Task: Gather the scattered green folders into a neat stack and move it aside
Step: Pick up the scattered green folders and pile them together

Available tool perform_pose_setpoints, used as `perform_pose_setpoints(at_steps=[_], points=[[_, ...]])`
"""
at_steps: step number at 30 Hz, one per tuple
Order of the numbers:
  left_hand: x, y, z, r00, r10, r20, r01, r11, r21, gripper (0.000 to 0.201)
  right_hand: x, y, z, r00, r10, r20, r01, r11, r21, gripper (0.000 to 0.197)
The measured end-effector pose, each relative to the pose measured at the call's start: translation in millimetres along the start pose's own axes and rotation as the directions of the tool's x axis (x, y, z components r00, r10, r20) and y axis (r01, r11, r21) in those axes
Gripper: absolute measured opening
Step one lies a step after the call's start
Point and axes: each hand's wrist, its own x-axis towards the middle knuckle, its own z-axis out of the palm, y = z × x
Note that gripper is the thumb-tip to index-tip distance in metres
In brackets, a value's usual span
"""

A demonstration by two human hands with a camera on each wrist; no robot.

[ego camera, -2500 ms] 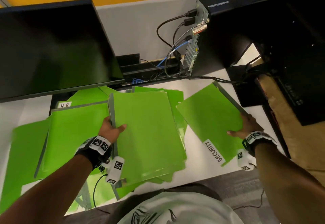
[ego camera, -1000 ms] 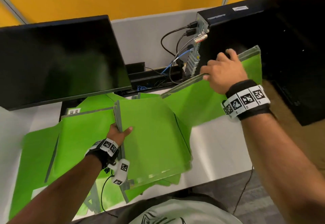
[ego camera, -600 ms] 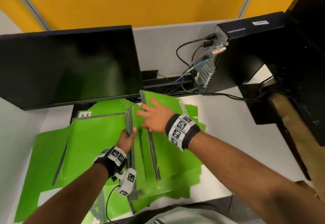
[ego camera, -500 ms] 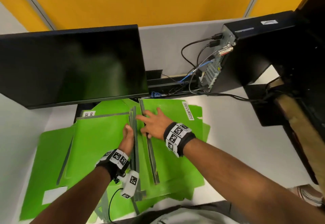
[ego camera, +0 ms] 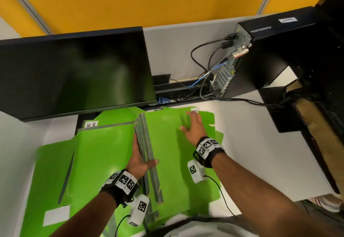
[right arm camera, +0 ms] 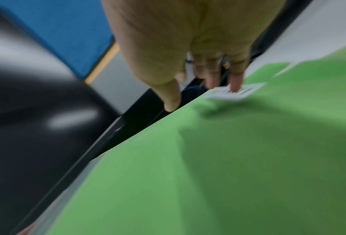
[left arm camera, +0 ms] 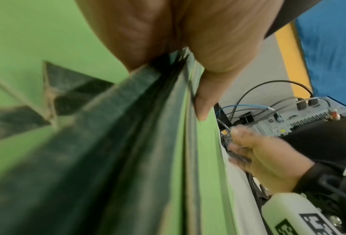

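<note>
Left hand [ego camera: 138, 159] grips the grey spines of the folder stack [ego camera: 167, 154] in the middle of the desk [ego camera: 251, 143], thumb on the top cover and fingers along the edge. Right hand [ego camera: 192, 127] lies flat on top with fingers spread, fingertips at the white label [right arm camera: 236, 93] near the far corner. More folders [ego camera: 100, 154] lie loose to the left, below the monitor [ego camera: 74, 72]. The computer tower [ego camera: 264, 56] stands at back right.
</note>
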Motion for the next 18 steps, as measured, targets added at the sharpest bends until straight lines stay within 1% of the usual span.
perform_pose_setpoints(at_steps=[1,2,3,4,5,6,8,9,10,12,13,15,17,18], points=[[0,1,0,1.0,-0.021,0.004,0.022,1.0,-0.016,0.127,6,19,-9,0.991,0.131,-0.036,-0.134,0.987,-0.089,0.069],[-1,1,0,0.999,-0.049,0.006,0.049,0.998,-0.034,0.126,10,38,-15,0.967,0.254,-0.009,-0.251,0.948,-0.194,0.073],[-2,2,1,0.997,-0.072,0.01,0.072,0.996,-0.048,0.125,12,54,-19,0.943,0.326,0.06,-0.298,0.914,-0.276,0.078],[-2,4,2,0.996,-0.085,0.014,0.086,0.994,-0.061,0.123,14,66,-19,0.924,0.351,0.15,-0.293,0.904,-0.311,0.082],[-1,5,2,0.996,-0.093,0.014,0.094,0.993,-0.073,0.12,12,73,-18,0.914,0.35,0.206,-0.279,0.91,-0.307,0.082],[2,3,3,0.996,-0.094,0.005,0.094,0.991,-0.099,0.117,10,74,-17,0.917,0.332,0.222,-0.263,0.92,-0.29,0.078],[4,2,6,0.992,-0.123,-0.016,0.119,0.977,-0.176,0.112,6,74,-15,0.916,0.33,0.227,-0.263,0.923,-0.28,0.07],[4,3,7,0.989,-0.146,-0.028,0.137,0.969,-0.206,0.111,5,73,-14,0.919,0.334,0.209,-0.274,0.922,-0.273,0.074],[4,4,10,0.986,-0.164,-0.038,0.152,0.962,-0.226,0.109,4,73,-13,0.913,0.359,0.193,-0.306,0.917,-0.257,0.082],[1,6,15,0.986,-0.159,-0.059,0.14,0.959,-0.246,0.104,4,75,-13,0.895,0.4,0.198,-0.371,0.914,-0.167,0.097],[0,7,16,0.988,-0.14,-0.063,0.122,0.966,-0.23,0.103,4,78,-15,0.889,0.408,0.207,-0.392,0.913,-0.118,0.102],[-5,8,16,0.993,-0.115,-0.035,0.106,0.977,-0.184,0.109,1,78,-19,0.864,0.449,0.226,-0.449,0.892,-0.057,0.107],[-9,7,16,0.995,-0.091,0.027,0.094,0.986,-0.141,0.116,-3,77,-21,0.868,0.454,0.203,-0.444,0.891,-0.095,0.107],[-9,7,17,0.994,-0.103,0.044,0.108,0.986,-0.131,0.117,-6,78,-20,0.873,0.452,0.186,-0.435,0.892,-0.122,0.111]])
